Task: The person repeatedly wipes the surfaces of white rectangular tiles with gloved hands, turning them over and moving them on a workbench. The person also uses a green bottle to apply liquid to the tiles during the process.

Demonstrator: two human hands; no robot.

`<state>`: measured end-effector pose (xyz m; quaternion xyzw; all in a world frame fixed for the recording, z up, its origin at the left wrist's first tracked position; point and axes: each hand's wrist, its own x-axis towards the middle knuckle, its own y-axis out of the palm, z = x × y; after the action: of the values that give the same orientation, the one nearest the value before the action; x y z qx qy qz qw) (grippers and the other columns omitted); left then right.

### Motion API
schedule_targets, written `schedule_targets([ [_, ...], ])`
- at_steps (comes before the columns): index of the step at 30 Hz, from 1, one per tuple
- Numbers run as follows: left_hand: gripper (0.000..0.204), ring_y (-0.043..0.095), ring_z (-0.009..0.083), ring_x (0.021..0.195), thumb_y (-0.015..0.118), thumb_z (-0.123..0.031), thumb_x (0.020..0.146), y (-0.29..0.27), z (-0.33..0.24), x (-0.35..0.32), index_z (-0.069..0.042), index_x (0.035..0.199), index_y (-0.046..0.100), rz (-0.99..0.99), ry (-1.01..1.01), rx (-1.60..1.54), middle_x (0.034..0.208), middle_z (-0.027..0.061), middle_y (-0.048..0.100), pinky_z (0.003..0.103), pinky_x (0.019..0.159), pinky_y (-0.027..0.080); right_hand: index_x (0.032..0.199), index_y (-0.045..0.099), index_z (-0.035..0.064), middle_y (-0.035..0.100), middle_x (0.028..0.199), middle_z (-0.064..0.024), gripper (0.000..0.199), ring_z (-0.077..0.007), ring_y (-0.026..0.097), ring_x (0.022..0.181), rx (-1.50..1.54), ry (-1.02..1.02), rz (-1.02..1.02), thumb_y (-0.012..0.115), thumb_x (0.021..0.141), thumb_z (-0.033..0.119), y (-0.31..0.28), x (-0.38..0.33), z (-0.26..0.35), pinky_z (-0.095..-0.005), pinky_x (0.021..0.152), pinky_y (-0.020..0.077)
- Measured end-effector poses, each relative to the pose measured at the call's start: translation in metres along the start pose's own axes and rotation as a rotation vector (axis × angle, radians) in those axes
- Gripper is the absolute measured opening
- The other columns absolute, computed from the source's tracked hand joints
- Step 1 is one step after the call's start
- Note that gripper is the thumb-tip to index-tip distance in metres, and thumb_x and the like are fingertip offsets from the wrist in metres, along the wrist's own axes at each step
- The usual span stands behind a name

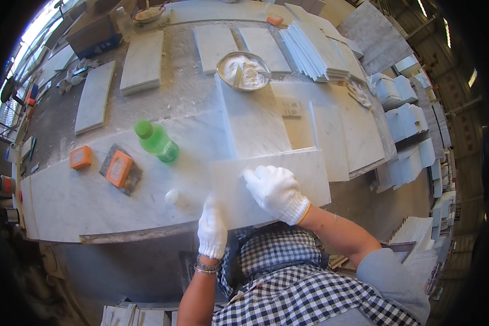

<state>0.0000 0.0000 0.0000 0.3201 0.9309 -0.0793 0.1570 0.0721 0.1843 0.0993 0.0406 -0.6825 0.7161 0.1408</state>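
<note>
Bowl (219, 66) holds white material (251, 75); left fingers (210, 208) grip a pale slab (311, 176), right fingers (254, 179) curled atop, grasp unclear.

Left hand (212, 231): most fingers hidden by white slab (311, 179); checked apron (309, 293) cut off at lower edge.

Gloves (274, 191) white; held slab (308, 175) white; bottle (158, 142) green; blocks (119, 169) orange; apron (293, 293) black-and-white checked.
</note>
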Motion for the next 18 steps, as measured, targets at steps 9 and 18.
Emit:
schedule_targets([
  [9, 0.061, 0.057, 0.0142, 0.105, 0.032, -0.047, 0.112, 0.001, 0.013, -0.005, 0.003, 0.137, 0.057, 0.007, -0.06, -0.034, 0.123, 0.0071, 0.065, 0.029, 0.095, 0.047, 0.1, 0.067, 0.0103, 0.058, 0.073, -0.0061, 0.014, -0.0238, 0.063, 0.065, 0.058, 0.024, -0.02, 0.066, 0.087, 0.014, 0.0, 0.001, -0.005, -0.0371, 0.053, 0.0509],
  [18, 0.071, 0.063, 0.0234, 0.117, 0.031, -0.056, 0.109, -0.008, 0.009, -0.034, 0.001, 0.148, 0.046, 0.025, -0.326, -0.553, 0.137, 0.0143, 0.061, 0.036, 0.099, 0.051, 0.101, 0.065, 0.0109, 0.059, 0.075, -0.0061, 0.017, -0.0252, 0.063, 0.064, 0.145, 0.039, 0.005, 0.068, 0.084, 0.014, -0.008, -0.007, 0.004, -0.0384, 0.054, 0.0511],
])
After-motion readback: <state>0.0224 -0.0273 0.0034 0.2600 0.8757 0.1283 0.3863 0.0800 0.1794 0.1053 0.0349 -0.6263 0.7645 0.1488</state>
